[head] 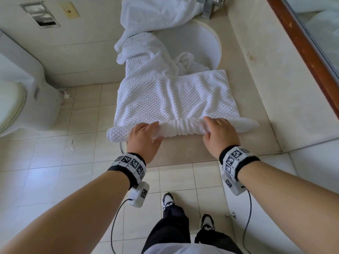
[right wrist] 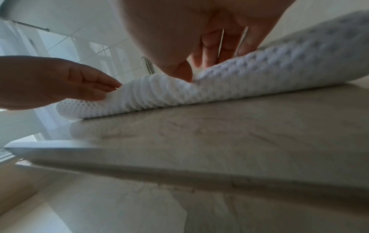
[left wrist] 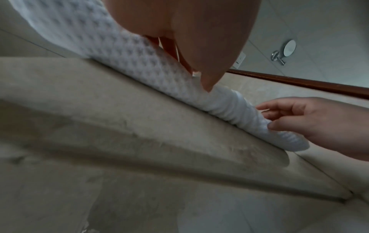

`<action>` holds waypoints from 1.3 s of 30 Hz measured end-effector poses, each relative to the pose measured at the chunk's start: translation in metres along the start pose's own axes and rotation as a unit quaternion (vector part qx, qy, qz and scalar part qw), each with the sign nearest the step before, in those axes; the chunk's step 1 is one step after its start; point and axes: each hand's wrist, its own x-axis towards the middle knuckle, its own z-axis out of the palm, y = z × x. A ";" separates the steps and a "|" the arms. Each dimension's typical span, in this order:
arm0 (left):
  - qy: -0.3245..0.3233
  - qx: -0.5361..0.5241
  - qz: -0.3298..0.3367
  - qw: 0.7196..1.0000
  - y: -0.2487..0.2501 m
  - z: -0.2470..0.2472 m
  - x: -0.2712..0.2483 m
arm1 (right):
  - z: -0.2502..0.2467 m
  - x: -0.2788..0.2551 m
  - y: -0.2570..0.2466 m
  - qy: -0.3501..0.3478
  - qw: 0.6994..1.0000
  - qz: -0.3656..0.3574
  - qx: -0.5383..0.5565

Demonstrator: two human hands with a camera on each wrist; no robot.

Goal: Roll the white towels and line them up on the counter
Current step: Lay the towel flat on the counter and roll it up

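A white waffle towel [head: 170,99] lies flat on the beige counter [head: 247,88], its near edge rolled into a thin roll [head: 183,128] and its left end hanging past the counter's side. My left hand [head: 152,131] grips the roll's left part, fingers over the top and thumb on the near side. My right hand [head: 211,127] grips it further right the same way. The left wrist view has the left hand [left wrist: 189,47] on the roll [left wrist: 229,107] and the right hand [left wrist: 299,119] pinching it. The right wrist view has the right hand [right wrist: 199,47] pressing into the roll [right wrist: 219,89].
Crumpled white towels [head: 146,48] spill from the round sink [head: 205,43] onto the counter's far end, near a chrome faucet [head: 209,8]. A wood-framed mirror [head: 302,52] runs along the right. A toilet [head: 18,88] stands at the left over the tiled floor [head: 55,162].
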 end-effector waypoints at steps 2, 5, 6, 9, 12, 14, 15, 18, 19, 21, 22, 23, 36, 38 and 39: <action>0.002 0.002 0.021 1.000 -0.005 0.005 -0.005 | 0.004 -0.006 0.003 0.000 1.000 -0.017 -0.003; 0.004 0.000 0.015 1.000 -0.007 0.007 -0.003 | 0.006 -0.006 0.005 0.001 1.000 -0.026 -0.009; 0.008 -0.001 0.013 1.000 -0.007 0.008 -0.001 | 0.006 -0.004 0.005 0.001 1.000 -0.024 -0.011; 0.015 -0.008 0.004 1.000 -0.008 0.009 0.005 | 0.006 0.002 0.005 -0.002 1.000 -0.013 -0.020; 0.014 -0.007 -0.005 1.000 -0.008 0.009 0.010 | 0.007 0.006 0.004 -0.003 1.000 -0.003 -0.025; 0.006 -0.004 -0.004 1.000 -0.011 0.011 0.012 | 0.007 0.009 0.005 -0.006 1.000 0.001 -0.027; 0.002 -0.004 -0.004 1.000 -0.012 0.012 0.013 | 0.007 0.010 0.005 -0.010 0.999 0.002 -0.031; -0.016 0.001 -0.012 1.000 -0.013 0.012 0.014 | 0.005 0.011 0.006 -0.025 0.999 -0.004 -0.042; -0.024 0.003 -0.016 1.000 -0.012 0.011 0.013 | 0.003 0.009 0.008 -0.031 0.999 -0.006 -0.040; -0.040 0.003 -0.021 0.999 -0.010 0.008 0.009 | 0.001 0.004 0.011 -0.042 0.998 -0.009 -0.035; -0.047 0.003 -0.021 0.999 -0.009 0.007 0.005 | 0.000 0.000 0.012 -0.048 0.998 -0.010 -0.033; -0.053 0.003 -0.020 0.998 -0.008 0.006 0.001 | -0.001 -0.004 0.014 -0.056 0.998 -0.011 -0.031; -0.115 -0.028 -0.078 0.990 0.015 -0.008 -0.058 | -0.015 -0.034 0.031 -0.194 0.981 0.007 0.029; -0.123 -0.035 -0.079 0.989 0.011 -0.008 -0.053 | -0.017 -0.029 0.033 -0.204 0.978 0.007 0.041; -0.133 -0.039 -0.082 0.987 0.009 -0.008 -0.049 | -0.018 -0.027 0.033 -0.210 0.977 0.007 0.043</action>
